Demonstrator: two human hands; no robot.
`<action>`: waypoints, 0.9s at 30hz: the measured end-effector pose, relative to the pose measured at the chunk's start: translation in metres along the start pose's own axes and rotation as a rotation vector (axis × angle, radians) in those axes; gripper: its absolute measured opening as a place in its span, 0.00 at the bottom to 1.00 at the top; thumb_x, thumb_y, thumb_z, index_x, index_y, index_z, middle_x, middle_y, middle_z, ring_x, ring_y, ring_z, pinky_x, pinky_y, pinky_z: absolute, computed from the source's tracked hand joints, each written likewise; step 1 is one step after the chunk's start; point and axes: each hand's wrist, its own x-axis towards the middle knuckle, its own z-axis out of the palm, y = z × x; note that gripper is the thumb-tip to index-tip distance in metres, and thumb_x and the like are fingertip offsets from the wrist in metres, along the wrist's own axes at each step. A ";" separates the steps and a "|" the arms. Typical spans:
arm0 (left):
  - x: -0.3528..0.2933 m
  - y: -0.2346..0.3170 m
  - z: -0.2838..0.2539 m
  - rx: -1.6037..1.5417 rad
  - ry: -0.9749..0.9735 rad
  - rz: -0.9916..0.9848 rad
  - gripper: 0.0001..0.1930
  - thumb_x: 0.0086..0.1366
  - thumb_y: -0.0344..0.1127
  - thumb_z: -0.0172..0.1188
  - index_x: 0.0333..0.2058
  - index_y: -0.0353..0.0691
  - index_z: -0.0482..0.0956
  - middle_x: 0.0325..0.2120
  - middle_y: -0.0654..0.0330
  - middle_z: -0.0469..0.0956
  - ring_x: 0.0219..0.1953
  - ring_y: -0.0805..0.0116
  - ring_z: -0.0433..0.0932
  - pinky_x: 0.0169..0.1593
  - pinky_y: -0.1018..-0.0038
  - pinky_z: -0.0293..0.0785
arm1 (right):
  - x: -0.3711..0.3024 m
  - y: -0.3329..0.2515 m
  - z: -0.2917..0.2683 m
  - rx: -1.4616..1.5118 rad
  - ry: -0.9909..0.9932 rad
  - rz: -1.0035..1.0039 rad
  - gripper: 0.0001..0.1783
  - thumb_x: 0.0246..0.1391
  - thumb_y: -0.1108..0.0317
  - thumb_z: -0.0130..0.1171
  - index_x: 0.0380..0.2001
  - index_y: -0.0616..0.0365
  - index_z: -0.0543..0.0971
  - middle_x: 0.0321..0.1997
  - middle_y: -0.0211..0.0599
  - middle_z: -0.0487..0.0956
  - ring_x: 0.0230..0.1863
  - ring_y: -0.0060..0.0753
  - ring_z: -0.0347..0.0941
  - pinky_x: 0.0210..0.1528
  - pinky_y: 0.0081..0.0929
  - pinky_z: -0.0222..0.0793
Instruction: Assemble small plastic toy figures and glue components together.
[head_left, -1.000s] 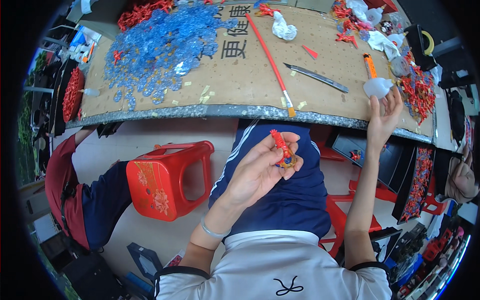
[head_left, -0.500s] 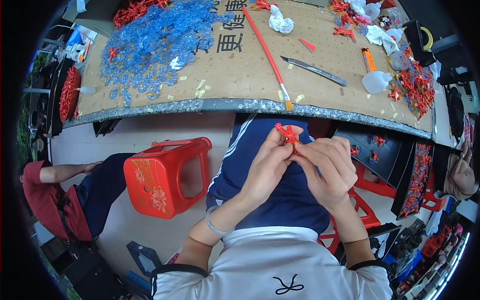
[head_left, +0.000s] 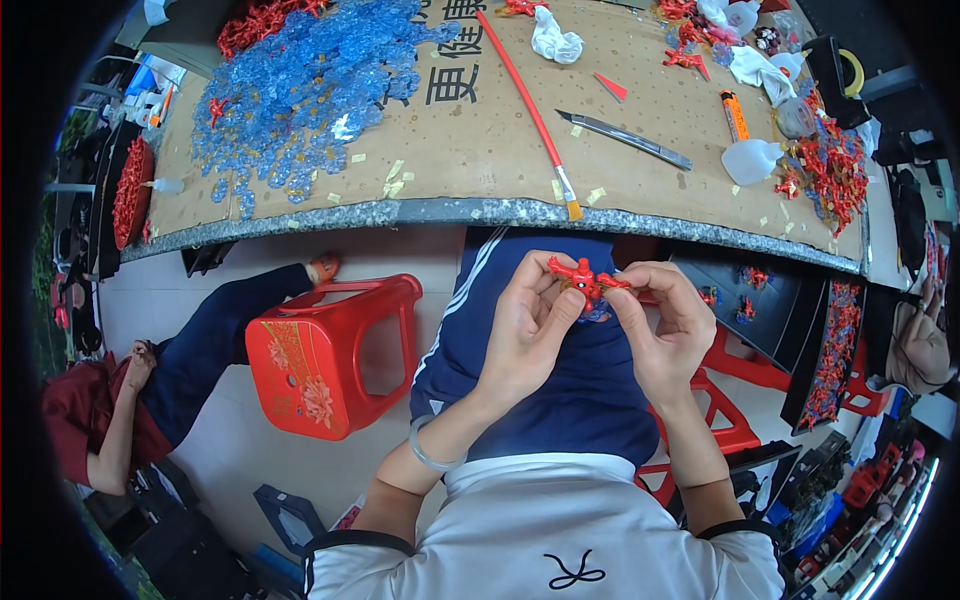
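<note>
Above my lap, a small red toy figure (head_left: pixel 586 279) with a trace of blue below it is held between both hands. My left hand (head_left: pixel 529 325) grips its body and one outstretched arm between thumb and fingers. On the other side, my right hand (head_left: pixel 664 322) pinches the end of the opposite limb between thumb and forefinger. Parts of the figure are covered by my fingertips. Past the table edge lie a red-handled brush (head_left: pixel 535 115) and a cutting knife (head_left: pixel 625 139), neither touched.
Clear blue pieces (head_left: pixel 310 90) are heaped on the cardboard-covered table (head_left: pixel 440 150), with red and blue figures (head_left: pixel 835 175) piled at its right. A white squeeze bottle (head_left: pixel 750 161) stands nearby. Left of my legs is a red stool (head_left: pixel 300 380); beyond it sits another person (head_left: pixel 110 420).
The figure has turned so its limbs spread sideways, and my hands have moved apart around it. The person at the left has stretched a leg toward the table and drawn a hand back.
</note>
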 end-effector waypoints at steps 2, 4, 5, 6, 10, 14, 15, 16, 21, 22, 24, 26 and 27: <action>0.000 -0.001 0.001 0.001 0.006 0.012 0.09 0.66 0.27 0.52 0.43 0.36 0.65 0.38 0.61 0.70 0.42 0.78 0.71 0.46 0.81 0.68 | -0.002 0.001 0.000 -0.088 0.014 -0.123 0.10 0.39 0.81 0.67 0.28 0.65 0.79 0.29 0.41 0.79 0.29 0.32 0.75 0.32 0.24 0.71; 0.000 -0.002 0.002 -0.001 0.030 0.015 0.09 0.66 0.27 0.51 0.43 0.36 0.64 0.38 0.61 0.70 0.43 0.78 0.71 0.46 0.81 0.68 | -0.001 0.001 0.000 -0.158 0.010 -0.248 0.10 0.38 0.82 0.67 0.28 0.64 0.79 0.29 0.41 0.80 0.29 0.34 0.76 0.33 0.25 0.70; -0.001 -0.001 0.002 0.004 0.032 0.014 0.09 0.66 0.26 0.51 0.43 0.36 0.64 0.38 0.61 0.70 0.43 0.78 0.70 0.46 0.81 0.67 | 0.002 0.000 0.000 -0.186 0.000 -0.312 0.11 0.37 0.82 0.67 0.28 0.64 0.80 0.29 0.41 0.81 0.29 0.35 0.76 0.33 0.26 0.70; -0.001 -0.001 0.001 0.010 0.032 0.013 0.09 0.66 0.26 0.51 0.43 0.36 0.64 0.38 0.61 0.69 0.43 0.78 0.70 0.46 0.81 0.67 | 0.004 0.000 -0.001 -0.216 -0.009 -0.375 0.11 0.36 0.83 0.68 0.28 0.64 0.80 0.28 0.41 0.81 0.30 0.36 0.77 0.34 0.27 0.70; -0.001 0.000 0.002 0.024 0.024 0.011 0.08 0.66 0.24 0.50 0.43 0.35 0.64 0.37 0.62 0.69 0.43 0.78 0.70 0.46 0.80 0.67 | 0.002 0.000 0.000 -0.183 0.003 -0.361 0.11 0.35 0.83 0.68 0.28 0.65 0.81 0.28 0.40 0.81 0.30 0.36 0.77 0.34 0.28 0.70; -0.002 -0.003 0.000 0.080 0.019 0.064 0.09 0.66 0.25 0.50 0.45 0.35 0.65 0.40 0.60 0.72 0.43 0.78 0.71 0.46 0.81 0.68 | 0.003 -0.001 0.000 -0.158 -0.001 -0.347 0.11 0.35 0.84 0.67 0.27 0.65 0.81 0.28 0.41 0.81 0.30 0.36 0.78 0.34 0.28 0.69; -0.001 -0.003 0.001 0.079 0.019 0.073 0.09 0.66 0.25 0.50 0.45 0.35 0.65 0.39 0.60 0.72 0.43 0.78 0.71 0.46 0.80 0.69 | 0.003 -0.001 -0.001 -0.151 -0.005 -0.344 0.11 0.35 0.84 0.67 0.27 0.66 0.81 0.28 0.41 0.81 0.30 0.37 0.78 0.34 0.28 0.69; -0.001 -0.003 0.002 0.078 0.020 0.083 0.09 0.66 0.25 0.50 0.45 0.35 0.65 0.39 0.60 0.72 0.43 0.78 0.71 0.46 0.80 0.69 | 0.003 -0.002 -0.001 -0.152 -0.009 -0.340 0.11 0.35 0.84 0.67 0.27 0.66 0.81 0.28 0.41 0.81 0.30 0.37 0.78 0.34 0.28 0.69; -0.002 -0.002 0.002 0.111 0.024 0.116 0.09 0.65 0.22 0.51 0.44 0.33 0.66 0.39 0.59 0.72 0.42 0.77 0.72 0.46 0.81 0.69 | 0.003 -0.001 -0.003 -0.143 -0.028 -0.314 0.11 0.34 0.85 0.66 0.26 0.66 0.81 0.28 0.41 0.81 0.30 0.36 0.78 0.34 0.27 0.69; -0.002 -0.001 0.003 0.110 0.031 0.114 0.09 0.64 0.22 0.51 0.43 0.33 0.67 0.39 0.59 0.72 0.42 0.77 0.72 0.46 0.81 0.69 | 0.003 0.000 -0.004 -0.122 -0.030 -0.300 0.11 0.34 0.85 0.66 0.26 0.66 0.81 0.28 0.41 0.81 0.30 0.36 0.78 0.34 0.27 0.69; -0.002 0.001 0.003 0.113 0.033 0.107 0.09 0.64 0.21 0.51 0.43 0.33 0.67 0.39 0.59 0.72 0.42 0.77 0.72 0.45 0.81 0.70 | 0.002 0.003 -0.004 -0.080 -0.036 -0.272 0.11 0.34 0.85 0.66 0.26 0.66 0.82 0.29 0.41 0.82 0.30 0.36 0.78 0.35 0.28 0.70; -0.002 0.001 0.003 0.120 0.038 0.113 0.09 0.64 0.21 0.52 0.43 0.32 0.67 0.39 0.59 0.71 0.42 0.77 0.72 0.46 0.80 0.70 | 0.002 0.003 -0.004 -0.077 -0.044 -0.268 0.11 0.34 0.85 0.66 0.27 0.65 0.82 0.29 0.41 0.82 0.31 0.35 0.78 0.35 0.28 0.70; -0.002 0.002 0.003 0.125 0.040 0.123 0.09 0.64 0.21 0.52 0.43 0.32 0.68 0.39 0.59 0.71 0.42 0.77 0.72 0.46 0.80 0.70 | 0.003 0.003 -0.004 -0.076 -0.048 -0.266 0.12 0.34 0.85 0.66 0.27 0.65 0.82 0.29 0.41 0.82 0.31 0.35 0.77 0.35 0.28 0.70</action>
